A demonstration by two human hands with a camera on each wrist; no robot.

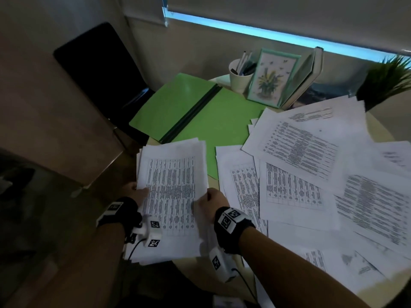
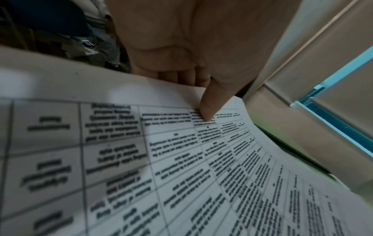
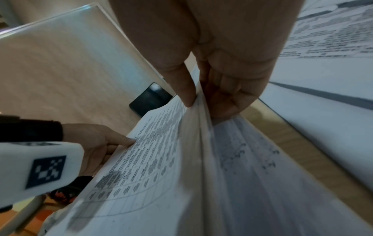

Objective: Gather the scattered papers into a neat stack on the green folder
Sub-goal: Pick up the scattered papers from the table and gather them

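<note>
A bundle of printed sheets (image 1: 171, 196) with a table on top is held above the table's near left edge. My left hand (image 1: 138, 193) pinches its left edge, thumb (image 2: 210, 108) on top and fingers underneath. My right hand (image 1: 210, 200) pinches its right edge, thumb (image 3: 185, 89) above and fingers below the sheets (image 3: 161, 159). An open green folder (image 1: 195, 112) lies flat beyond the bundle, its far corner overhanging the table. Several more printed papers (image 1: 311, 165) lie scattered and overlapping on the right side of the table.
Behind the folder stand a white cup of pens (image 1: 240, 78), a framed flower picture (image 1: 274, 77) and an upright book (image 1: 309, 74). A potted plant (image 1: 387, 81) sits at the far right. A dark chair (image 1: 97, 70) stands to the left of the round table (image 1: 378, 127).
</note>
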